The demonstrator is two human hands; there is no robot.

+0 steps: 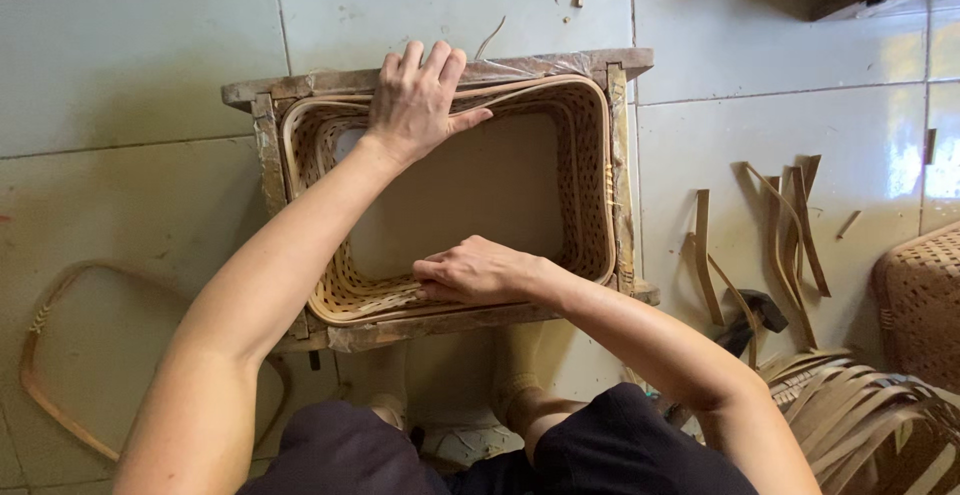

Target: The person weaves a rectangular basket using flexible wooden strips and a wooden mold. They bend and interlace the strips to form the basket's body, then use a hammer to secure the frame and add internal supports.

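On basket rim (600,185), both hands (415,105)

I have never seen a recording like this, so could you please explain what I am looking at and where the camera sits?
There is no machine here: a person works with two bare hands, and the one camera sits on that person's head, looking down at a tiled floor. In the middle stands a wooden frame with a woven basket set inside it. The left hand presses flat on the basket's far rim. The right hand pinches the near rim, fingers closed on a thin strip there. On the floor lie a bent hoop at the left, loose strips and what looks like a hammer at the right, and a second basket at the right edge.
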